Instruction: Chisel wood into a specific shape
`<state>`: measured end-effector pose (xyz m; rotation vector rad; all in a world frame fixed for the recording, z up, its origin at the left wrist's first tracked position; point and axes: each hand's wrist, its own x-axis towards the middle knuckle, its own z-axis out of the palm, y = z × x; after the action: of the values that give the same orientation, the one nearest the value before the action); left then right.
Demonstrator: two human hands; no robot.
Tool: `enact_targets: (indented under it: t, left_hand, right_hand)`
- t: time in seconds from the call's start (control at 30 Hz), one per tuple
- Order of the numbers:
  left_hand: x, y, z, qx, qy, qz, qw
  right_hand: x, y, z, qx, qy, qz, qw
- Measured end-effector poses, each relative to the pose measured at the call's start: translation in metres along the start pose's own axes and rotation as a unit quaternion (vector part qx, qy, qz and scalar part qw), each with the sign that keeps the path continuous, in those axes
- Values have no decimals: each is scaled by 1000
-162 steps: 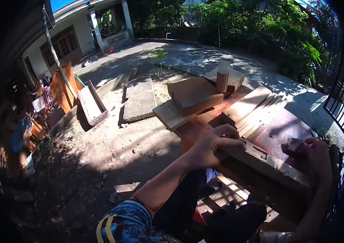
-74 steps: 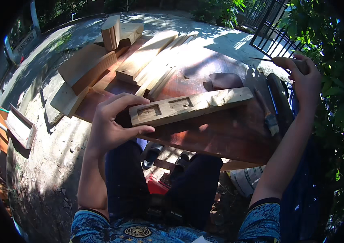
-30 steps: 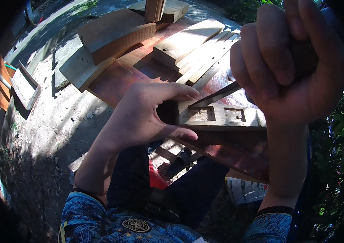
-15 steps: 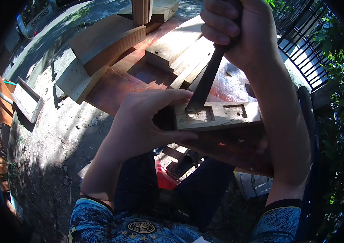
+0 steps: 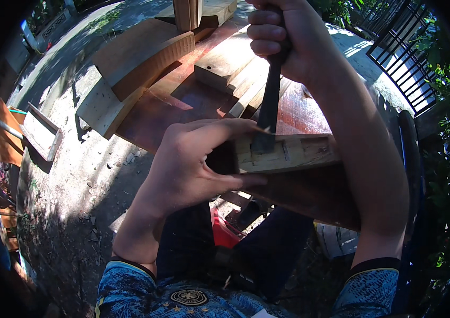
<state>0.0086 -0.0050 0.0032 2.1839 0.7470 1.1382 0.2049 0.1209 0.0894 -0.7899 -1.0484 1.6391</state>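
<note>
My right hand (image 5: 296, 45) grips the handle of a dark chisel (image 5: 271, 100), held nearly upright. Its wide tip is down in the left one of two rectangular recesses cut into a pale wooden block (image 5: 259, 165). Around the left end of that block, my left hand (image 5: 180, 164) is closed, with the thumb on the near side and the fingers at the far side. A small wood chip (image 5: 265, 130) shows beside the blade at my left fingertips. My right forearm hides the block's right end.
The block lies on a reddish-brown work surface (image 5: 145, 119). Beyond it are a flat pale board (image 5: 222, 69), a curved brown wood piece (image 5: 150, 66) and an upright post (image 5: 186, 16). A tray-like wooden piece (image 5: 42, 132) stands at left; a black metal fence (image 5: 402, 69) is at right.
The chisel has swung from a slant to nearly upright, and my right hand has moved left. Its tip now sits deeper in the left recess. A small chip has come up beside the blade.
</note>
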Motion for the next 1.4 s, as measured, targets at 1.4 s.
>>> enact_targets:
  t: [1.4]
  left_hand:
    - [0, -6, -1, 48, 18, 24, 998]
  right_hand:
    - [-70, -37, 36, -86, -387, -211, 894]
